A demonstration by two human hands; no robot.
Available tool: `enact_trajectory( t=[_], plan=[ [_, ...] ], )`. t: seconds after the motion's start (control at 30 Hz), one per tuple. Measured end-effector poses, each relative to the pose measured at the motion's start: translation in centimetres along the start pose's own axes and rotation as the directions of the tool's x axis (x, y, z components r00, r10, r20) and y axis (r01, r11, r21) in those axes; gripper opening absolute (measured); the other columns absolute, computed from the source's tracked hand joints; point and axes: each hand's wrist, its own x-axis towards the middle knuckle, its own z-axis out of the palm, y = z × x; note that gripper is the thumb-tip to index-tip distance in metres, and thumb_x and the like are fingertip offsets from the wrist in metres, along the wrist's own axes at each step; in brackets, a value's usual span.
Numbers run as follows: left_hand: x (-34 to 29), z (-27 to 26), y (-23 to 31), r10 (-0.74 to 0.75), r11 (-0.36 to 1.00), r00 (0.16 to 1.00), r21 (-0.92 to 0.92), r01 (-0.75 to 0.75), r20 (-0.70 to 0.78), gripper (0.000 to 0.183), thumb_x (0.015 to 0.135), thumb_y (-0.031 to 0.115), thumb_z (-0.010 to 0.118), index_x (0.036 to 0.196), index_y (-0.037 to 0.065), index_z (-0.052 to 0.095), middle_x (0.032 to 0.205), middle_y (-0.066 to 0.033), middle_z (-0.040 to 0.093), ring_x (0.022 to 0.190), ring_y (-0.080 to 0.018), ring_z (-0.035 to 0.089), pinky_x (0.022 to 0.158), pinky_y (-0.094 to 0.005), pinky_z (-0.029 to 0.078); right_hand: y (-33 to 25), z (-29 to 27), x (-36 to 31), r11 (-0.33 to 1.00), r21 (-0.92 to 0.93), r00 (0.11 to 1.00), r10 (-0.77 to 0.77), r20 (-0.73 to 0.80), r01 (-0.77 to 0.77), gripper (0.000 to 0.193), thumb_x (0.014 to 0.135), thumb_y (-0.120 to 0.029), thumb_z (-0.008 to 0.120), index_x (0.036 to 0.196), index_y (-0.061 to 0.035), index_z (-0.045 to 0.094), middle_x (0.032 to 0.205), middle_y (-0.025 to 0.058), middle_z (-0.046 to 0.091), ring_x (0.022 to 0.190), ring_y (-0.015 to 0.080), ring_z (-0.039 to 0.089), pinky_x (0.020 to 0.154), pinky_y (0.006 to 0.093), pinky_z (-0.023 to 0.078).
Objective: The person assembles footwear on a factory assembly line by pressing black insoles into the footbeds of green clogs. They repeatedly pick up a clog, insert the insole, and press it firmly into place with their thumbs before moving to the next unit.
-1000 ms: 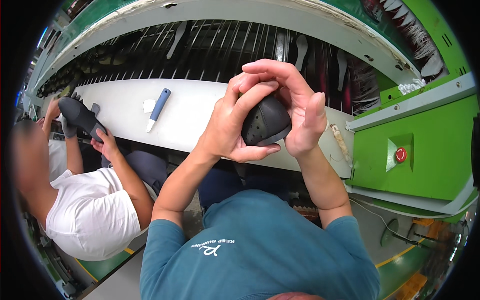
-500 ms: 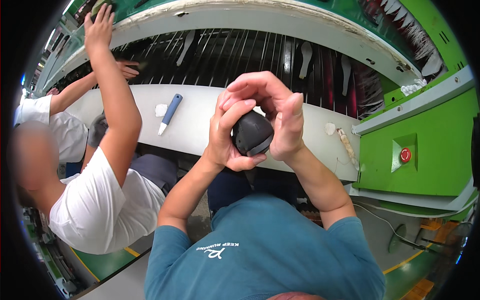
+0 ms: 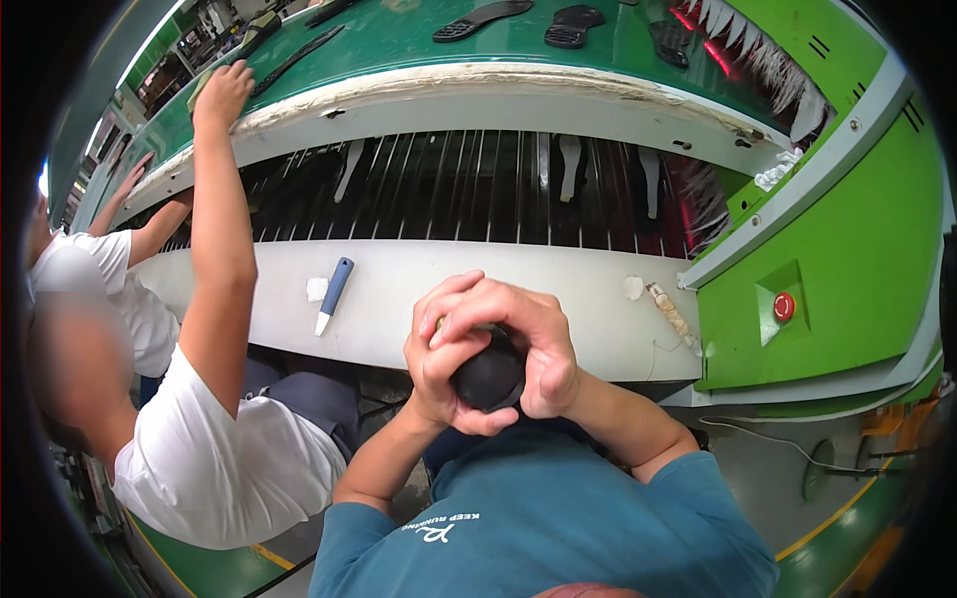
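Note:
Both my hands wrap round a black shoe [image 3: 490, 377], held end-on above the front edge of the pale bench. Its smooth rounded end faces me; the rest is hidden by my fingers. My left hand [image 3: 437, 351] grips it from the left, thumb underneath. From the right and over the top, my right hand [image 3: 538, 344] curls round it, its fingers overlapping those of the left. Left of my hands, a blue-handled tool with a white tip [image 3: 337, 294] lies on the bench beside a small white pad [image 3: 317, 289].
Rollers behind the bench [image 3: 399, 361] carry black pieces with pale strips [image 3: 570, 164]. Above them, black soles [image 3: 483, 20] lie on a green belt. A co-worker's arm [image 3: 221, 239] reaches up at left. A tape-wrapped stick [image 3: 673, 317] lies near the green machine [image 3: 827, 259] with its red button.
My hands and the shoe are lower in the picture and the shoe is turned more end-on. My view has tilted up, so the green belt with soles shows.

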Motion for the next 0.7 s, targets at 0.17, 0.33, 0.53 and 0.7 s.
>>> enact_trajectory(
  t=[0.17,0.33,0.53,0.7],
  plan=[
    [-0.3,-0.3,0.8,-0.018,0.999,1.0,-0.04,0.019,0.017,0.088,0.069,0.057,0.1,0.133,0.015,0.057,0.133,-0.0253,0.066,0.134,-0.0592,0.062,0.107,-0.067,0.055,1.1,0.6,-0.6,0.986,0.118,0.993,-0.11,-0.033,0.114,0.084,0.106,-0.079,0.047,0.117,0.0006,0.071,0.111,0.0174,0.075,0.103,0.0345,0.076,0.096,0.0445,0.058],
    [2.6,-3.0,2.9,-0.196,0.97,0.967,0.18,0.166,0.161,0.099,0.064,0.023,0.11,0.143,0.015,0.05,0.141,-0.032,0.064,0.137,-0.0535,0.063,0.111,-0.063,0.054,2.6,-4.2,1.4,0.784,-0.561,0.947,-0.321,-0.002,0.265,0.054,0.105,-0.054,0.07,0.123,-0.0031,0.074,0.12,0.0182,0.075,0.11,0.0369,0.072,0.096,0.0458,0.057],
    [2.6,-5.9,2.0,-0.172,0.984,0.984,0.058,0.169,0.053,0.096,0.07,0.023,0.105,0.144,0.01,0.046,0.145,-0.0323,0.061,0.129,-0.0428,0.067,0.107,-0.0523,0.06,0.6,-13.1,11.1,0.473,-0.862,0.894,-0.446,-0.055,0.182,0.035,0.1,-0.033,0.08,0.12,-0.0048,0.074,0.111,0.0131,0.076,0.106,0.0323,0.074,0.091,0.0422,0.06],
    [10.3,-8.3,1.2,0.162,0.942,0.978,0.317,-0.114,-0.13,0.095,0.073,0.016,0.103,0.147,0.009,0.044,0.15,-0.0303,0.056,0.136,-0.0439,0.062,0.111,-0.0562,0.058,-1.8,-17.6,21.5,0.204,-0.979,0.999,-0.027,-0.03,-0.024,0.07,0.102,-0.057,0.074,0.159,-0.0191,0.061,0.167,0.0237,0.044,0.153,0.0484,0.045,0.128,0.0538,0.04]
  ],
)
